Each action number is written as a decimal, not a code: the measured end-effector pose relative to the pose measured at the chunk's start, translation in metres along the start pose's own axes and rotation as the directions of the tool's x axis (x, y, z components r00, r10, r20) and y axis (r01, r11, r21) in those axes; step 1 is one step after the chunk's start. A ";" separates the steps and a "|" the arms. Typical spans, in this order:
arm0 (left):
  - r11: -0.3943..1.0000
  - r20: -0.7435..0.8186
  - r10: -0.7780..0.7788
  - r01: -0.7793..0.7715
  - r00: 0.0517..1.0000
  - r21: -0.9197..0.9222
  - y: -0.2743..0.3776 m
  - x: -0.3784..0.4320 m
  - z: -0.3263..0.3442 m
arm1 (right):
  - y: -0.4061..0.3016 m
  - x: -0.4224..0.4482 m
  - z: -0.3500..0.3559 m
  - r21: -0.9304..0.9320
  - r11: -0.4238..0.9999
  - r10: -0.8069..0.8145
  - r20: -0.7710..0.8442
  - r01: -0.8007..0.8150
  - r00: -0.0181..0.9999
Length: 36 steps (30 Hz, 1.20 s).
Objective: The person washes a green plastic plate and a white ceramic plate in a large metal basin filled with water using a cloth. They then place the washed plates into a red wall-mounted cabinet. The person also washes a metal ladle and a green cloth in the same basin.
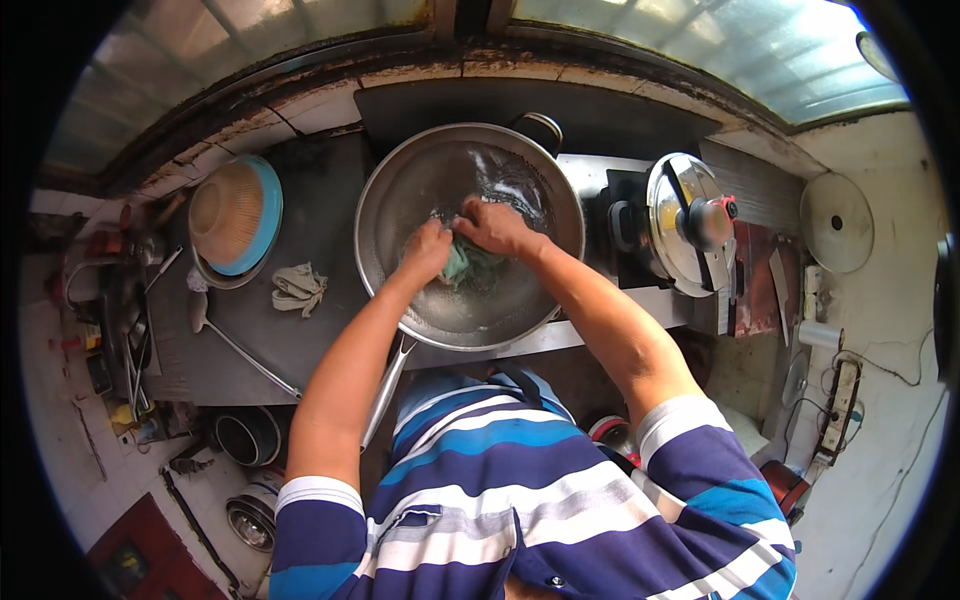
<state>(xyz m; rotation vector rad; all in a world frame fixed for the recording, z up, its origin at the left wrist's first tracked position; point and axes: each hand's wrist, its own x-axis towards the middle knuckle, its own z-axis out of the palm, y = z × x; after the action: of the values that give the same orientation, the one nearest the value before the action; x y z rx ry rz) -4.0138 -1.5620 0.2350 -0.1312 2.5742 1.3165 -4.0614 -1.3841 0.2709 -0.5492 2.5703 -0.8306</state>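
A wide metal wok (517,319) with a long handle pointing down towards me and a loop handle at its far side stands on the counter. It holds water. Over its middle, my left hand (428,251) grips a green cloth (459,261) that hangs wet into the water. Just to the right, my right hand (495,225) is on the same cloth, its fingers curled near those of my left hand; part of its grip is hidden.
Left on the dark counter (247,337) are a crumpled cloth (298,289), a long-handled ladle (240,354) and a tan strainer basket (221,217) in a blue basin (271,225). Right of the wok stands a lidded pressure cooker (679,262); beyond it, a knife (780,292) and a round lid (837,223).
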 end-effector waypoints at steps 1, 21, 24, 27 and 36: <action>0.989 0.133 -0.138 0.143 0.981 -0.030 0.003 0.002 -0.014 | 0.002 -0.002 -0.005 0.131 0.989 0.063 0.031 -0.066 0.998; 0.940 -0.014 0.308 -0.306 0.951 -0.150 0.043 -0.046 -0.013 | -0.044 -0.077 -0.006 0.423 0.898 0.248 -0.255 -0.123 0.934; 0.905 0.002 0.423 -0.422 0.906 0.054 0.051 -0.072 -0.012 | -0.046 -0.101 -0.004 0.132 0.991 0.018 -0.329 0.027 0.944; 0.828 0.087 0.499 -0.504 0.862 0.246 0.052 -0.087 -0.006 | -0.047 -0.114 0.002 -0.047 0.998 -0.054 -0.287 0.042 0.956; 0.864 0.087 0.254 -0.267 0.963 0.428 0.049 -0.076 0.024 | -0.006 -0.075 0.033 -0.338 0.915 -0.278 -0.138 0.219 0.950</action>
<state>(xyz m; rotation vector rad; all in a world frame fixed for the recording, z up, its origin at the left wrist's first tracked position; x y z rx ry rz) -3.9456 -1.5164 0.2801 0.3276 2.8618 0.7643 -3.9807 -1.3681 0.2674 -0.9570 2.8685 -0.5631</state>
